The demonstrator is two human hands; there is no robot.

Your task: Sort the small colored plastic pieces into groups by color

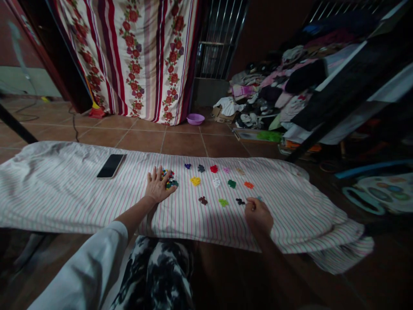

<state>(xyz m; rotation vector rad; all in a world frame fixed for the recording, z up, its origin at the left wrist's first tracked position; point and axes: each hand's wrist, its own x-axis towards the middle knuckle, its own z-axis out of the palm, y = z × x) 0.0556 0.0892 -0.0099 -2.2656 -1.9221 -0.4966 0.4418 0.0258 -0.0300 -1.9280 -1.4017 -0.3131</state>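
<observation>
My left hand (157, 185) lies flat with fingers spread on the striped cloth, its thumb side touching a mixed pile of small coloured pieces (172, 184). My right hand (259, 214) is closed, thumb and fingers pressed together, just right of a small black heap (240, 201). Whatever it holds, if anything, is too small to name. Light blue pieces (260, 198) show partly behind its knuckles. Between the hands sit small heaps sorted by colour, among them yellow (195, 181), red (214, 169), dark green (231, 184), orange (248, 185), brown (203, 200) and lime green (223, 202).
A phone (111, 166) lies on the striped cloth (64, 185) to the left. Beyond, on the tiled floor, are a purple basin (195, 119) and a floral curtain (129, 60). Piled clothes (267, 90) fill the back right, near a dark slanting bar (318, 137).
</observation>
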